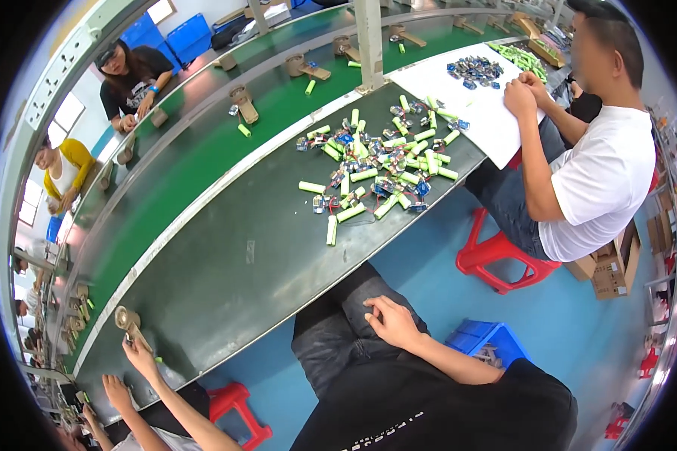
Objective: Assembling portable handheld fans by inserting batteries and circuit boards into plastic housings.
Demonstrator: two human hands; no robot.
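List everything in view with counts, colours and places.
Cylinders: dozens, light green, mostly heaped on dark table
Circuit boards: many, blue, among the cylinders
Board heap: one, blue, on white sheet
Conveyor: one, green, beyond the table
Holders: several, brown, along the conveyor
Stools: at least two, red, on floor
Crate: one, blue, floor at right
Cartons: several, brown, floor at right
Co-workers: several, varied clothing, around
Shirt: one, black, bottom centre
Trousers: one pair, dark, lower centre
Right hand: one, bare, on lap

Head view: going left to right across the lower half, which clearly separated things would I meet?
Brown roll, lower-left red stool, camera wearer's right hand, blue bin, cardboard box.
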